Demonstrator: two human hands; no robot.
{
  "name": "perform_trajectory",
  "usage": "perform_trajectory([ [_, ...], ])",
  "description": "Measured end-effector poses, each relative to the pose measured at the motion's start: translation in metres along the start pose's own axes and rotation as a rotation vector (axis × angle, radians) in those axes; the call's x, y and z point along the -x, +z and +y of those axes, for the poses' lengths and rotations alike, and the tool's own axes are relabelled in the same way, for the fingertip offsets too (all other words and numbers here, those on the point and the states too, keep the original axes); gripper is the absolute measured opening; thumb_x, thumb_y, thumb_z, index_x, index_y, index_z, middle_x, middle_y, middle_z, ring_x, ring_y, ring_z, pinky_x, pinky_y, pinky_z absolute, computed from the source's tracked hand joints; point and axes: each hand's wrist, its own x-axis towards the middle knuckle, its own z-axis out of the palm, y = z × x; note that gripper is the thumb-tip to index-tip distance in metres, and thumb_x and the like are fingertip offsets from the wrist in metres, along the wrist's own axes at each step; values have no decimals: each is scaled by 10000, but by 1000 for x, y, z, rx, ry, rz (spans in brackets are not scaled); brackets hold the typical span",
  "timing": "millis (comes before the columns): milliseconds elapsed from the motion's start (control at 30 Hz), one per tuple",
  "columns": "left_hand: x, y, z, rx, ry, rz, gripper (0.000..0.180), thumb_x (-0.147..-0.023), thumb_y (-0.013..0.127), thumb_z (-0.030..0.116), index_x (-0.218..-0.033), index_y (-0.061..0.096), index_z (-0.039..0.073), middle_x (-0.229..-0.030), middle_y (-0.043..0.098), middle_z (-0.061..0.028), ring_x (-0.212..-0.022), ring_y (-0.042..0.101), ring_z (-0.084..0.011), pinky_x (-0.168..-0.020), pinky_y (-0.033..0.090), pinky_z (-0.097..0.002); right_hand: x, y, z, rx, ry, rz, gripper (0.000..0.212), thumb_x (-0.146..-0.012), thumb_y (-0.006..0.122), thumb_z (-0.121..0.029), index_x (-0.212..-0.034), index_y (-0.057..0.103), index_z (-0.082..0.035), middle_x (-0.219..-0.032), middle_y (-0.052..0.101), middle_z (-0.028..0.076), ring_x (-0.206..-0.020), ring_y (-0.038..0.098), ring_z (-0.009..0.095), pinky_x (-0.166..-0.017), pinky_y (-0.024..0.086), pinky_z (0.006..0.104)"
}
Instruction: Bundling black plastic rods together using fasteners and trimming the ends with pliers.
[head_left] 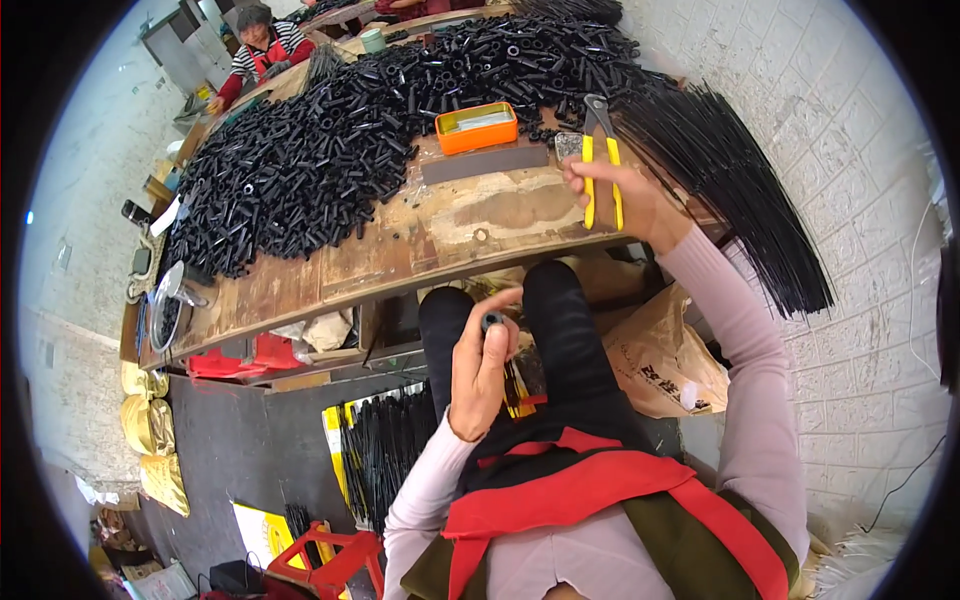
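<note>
My right hand (636,198) is raised over the front right part of the workbench. It grips a pair of yellow-handled pliers (598,112), whose dark jaws point away from me and whose handles stand slightly apart. Lower down, above my lap, my left hand (476,376) is closed around a short black tube (491,321); only the tube's round end shows, near the thumb. The rest of that piece is hidden in the fingers. Beyond both hands, a large heap of black tubes (310,150) covers much of the wooden workbench (330,272).
An orange box (477,128) stands behind a grey flat bar (485,164). Long black rods (740,190) lie bundled along the right side by the white wall. More rods (385,440) lie left of my legs, near a red stool (335,560). A person (262,50) sits far left.
</note>
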Motion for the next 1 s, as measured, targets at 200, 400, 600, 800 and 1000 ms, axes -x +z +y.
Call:
perform_trajectory([
  [200,1,7,10,-32,65,-69,474,-1045,392,347,-1307,492,-35,-775,424,4,-695,393,-86,-626,332,-224,73,58,33,25,-39,-108,167,-950,612,-144,-1073,590,-34,-958,602,40,-816,612,124,-704,484,270],
  [400,3,17,17,117,128,-53,622,-1028,395,458,-1398,383,-42,-785,429,-7,-689,381,-93,-634,331,-236,99,70,55,9,-52,-122,175,-954,615,-165,-1058,574,-31,-956,591,58,-814,617,149,-699,477,271],
  [600,1,17,23,107,46,-167,695,-1024,351,501,-1404,371,-80,-778,449,-13,-696,383,-91,-630,322,-231,118,86,78,206,-196,9,162,-922,654,-121,-1009,576,-8,-901,601,64,-814,607,158,-703,474,273],
  [800,-3,21,16,99,75,-212,628,-1047,318,462,-1406,408,-45,-767,440,11,-690,379,-80,-634,317,-219,119,108,85,177,-354,9,144,-940,638,-137,-962,593,-2,-884,580,38,-768,580,118,-700,461,255],
  [1000,-1,20,18,88,40,-187,597,-1056,317,427,-1413,398,-44,-779,438,18,-698,373,-76,-637,314,-216,115,109,93,141,-365,-13,150,-953,615,-134,-961,578,11,-866,568,54,-688,624,161,-644,494,274],
])
